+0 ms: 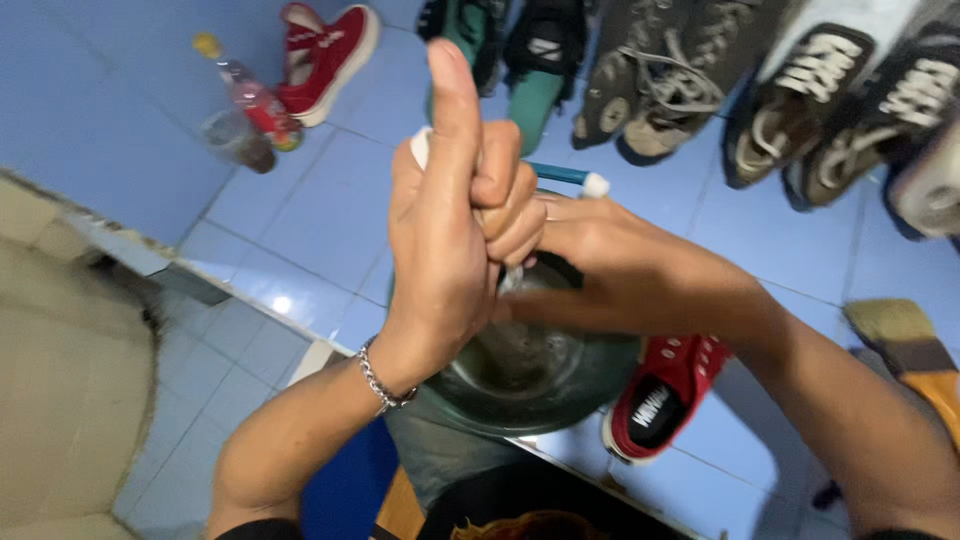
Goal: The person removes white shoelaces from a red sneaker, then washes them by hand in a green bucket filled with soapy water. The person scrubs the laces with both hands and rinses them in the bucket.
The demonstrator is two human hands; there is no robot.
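While the view looks down on a blue tiled floor (300, 230), a plastic bottle (252, 100) with a yellow cap lies at upper left, just beside a clear cup (232, 140) and near a red shoe (330, 55). Moving rightward, the left hand (450, 230) is raised over a dark round metal basin (530, 375); its fingers (505, 185) are clenched into a fist with the thumb upright, and a chain bracelet (382, 380) circles the wrist. What the fist encloses cannot be told. A blue-handled brush (565, 176) with a white tip projects from behind the fist, pointing right. The right hand (610, 265) meets the left hand directly above the basin; its fingers are curled against the fist, and whether they grasp anything cannot be told. Below the right forearm, a second red shoe (665, 400) lies on the floor beside the basin. Along the top edge, a row of dark sneakers (800, 100) stands on the floor. At far right, a wooden-handled brush (905, 340) lies near the frame edge.
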